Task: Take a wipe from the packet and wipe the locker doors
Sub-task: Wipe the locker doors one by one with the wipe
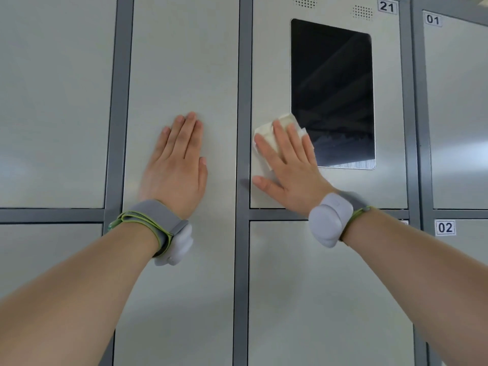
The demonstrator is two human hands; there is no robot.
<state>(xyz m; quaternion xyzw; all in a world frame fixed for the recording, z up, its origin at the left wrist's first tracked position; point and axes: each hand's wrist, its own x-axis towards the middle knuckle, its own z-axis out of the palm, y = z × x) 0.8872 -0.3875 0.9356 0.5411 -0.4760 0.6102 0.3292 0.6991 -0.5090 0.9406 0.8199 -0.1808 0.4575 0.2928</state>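
Right hand, fingers straight and spread, presses a white folded wipe flat against the pale grey metal locker door numbered 21, at the lower left corner of its black rectangular screen; left hand, open with fingers straight and together, rests flat on the neighbouring tall pale grey door; both wrists carry grey bands.

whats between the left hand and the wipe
Head view: only bare door surface and the grey frame strip lie between the left hand and the wipe under the right hand.
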